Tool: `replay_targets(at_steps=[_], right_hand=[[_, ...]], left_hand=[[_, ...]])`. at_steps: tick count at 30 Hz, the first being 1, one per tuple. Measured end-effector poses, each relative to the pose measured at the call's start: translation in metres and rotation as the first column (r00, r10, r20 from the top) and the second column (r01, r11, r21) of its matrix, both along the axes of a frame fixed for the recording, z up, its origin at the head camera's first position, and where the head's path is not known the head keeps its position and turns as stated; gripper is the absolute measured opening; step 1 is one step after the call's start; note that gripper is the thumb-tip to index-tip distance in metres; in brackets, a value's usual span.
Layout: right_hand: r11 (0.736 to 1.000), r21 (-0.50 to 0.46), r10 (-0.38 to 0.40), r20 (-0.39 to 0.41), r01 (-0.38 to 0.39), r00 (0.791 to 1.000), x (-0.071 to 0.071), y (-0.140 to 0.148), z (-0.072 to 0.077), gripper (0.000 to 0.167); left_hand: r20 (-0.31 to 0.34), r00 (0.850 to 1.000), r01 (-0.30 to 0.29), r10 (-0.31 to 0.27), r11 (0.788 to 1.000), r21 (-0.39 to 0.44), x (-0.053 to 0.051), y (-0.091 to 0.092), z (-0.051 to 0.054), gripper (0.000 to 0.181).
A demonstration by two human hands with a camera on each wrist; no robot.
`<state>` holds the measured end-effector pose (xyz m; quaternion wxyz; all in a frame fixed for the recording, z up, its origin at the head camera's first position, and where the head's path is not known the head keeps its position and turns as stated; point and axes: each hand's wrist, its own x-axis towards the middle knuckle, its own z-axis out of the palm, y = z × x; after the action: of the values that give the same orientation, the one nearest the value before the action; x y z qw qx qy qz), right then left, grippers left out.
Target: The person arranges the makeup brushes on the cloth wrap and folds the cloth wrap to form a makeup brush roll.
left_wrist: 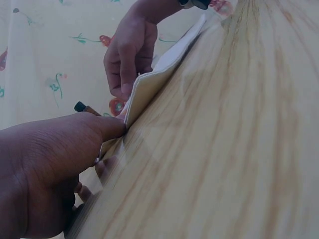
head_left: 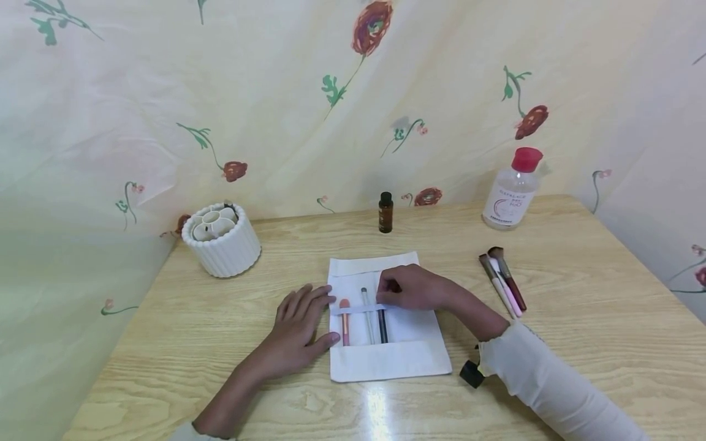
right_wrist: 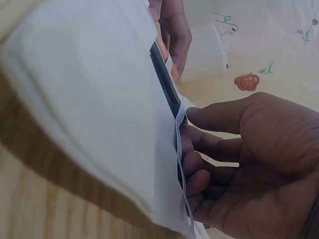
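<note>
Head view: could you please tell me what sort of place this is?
Probably a makeup or dressing corner, perhaps at home, though the room beyond is not shown. The signs are the loose makeup brushes, the white pouch holding more, and the wooden table before a flowered sheet.

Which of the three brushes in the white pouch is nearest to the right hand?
The dark-handled brush, the rightmost, its upper end at the right hand; the pale brush and orange-tipped brush lie farther left.
</note>
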<state>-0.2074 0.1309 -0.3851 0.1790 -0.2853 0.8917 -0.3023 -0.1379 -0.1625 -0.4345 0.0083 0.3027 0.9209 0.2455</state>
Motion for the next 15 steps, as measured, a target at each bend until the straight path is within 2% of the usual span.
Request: replay_targets(at_steps=[2,5,9,12,15], right_hand=[[1.000,0.003,0.013,-0.006,-0.013,1.000,0.000,0.001,0.001,0.011],[0.999,0.038,-0.008,-0.025,0.008,1.000,0.000,0.004,0.005,0.011],[0.988,0.113,-0.099,-0.083,0.108,0.992,-0.003,0.020,0.021,0.017],[0.964,0.154,-0.189,-0.178,0.217,0.966,-0.008,0.044,0.040,0.022],[0.921,0.207,-0.268,-0.278,0.330,0.923,-0.012,0.074,0.055,0.024]], left_hand=[[0.001,1.000,-0.001,0.001,1.000,0.000,0.000,0.000,0.000,0.066],[0.002,1.000,-0.002,0.002,1.000,-0.001,0.001,0.000,-0.001,0.067],[-0.003,1.000,0.005,-0.005,1.000,0.000,0.000,0.000,-0.003,0.066],[-0.011,1.000,0.010,-0.010,1.000,0.000,0.000,0.001,-0.003,0.066],[-0.017,1.000,0.014,-0.014,1.000,0.004,0.000,0.000,-0.001,0.065]])
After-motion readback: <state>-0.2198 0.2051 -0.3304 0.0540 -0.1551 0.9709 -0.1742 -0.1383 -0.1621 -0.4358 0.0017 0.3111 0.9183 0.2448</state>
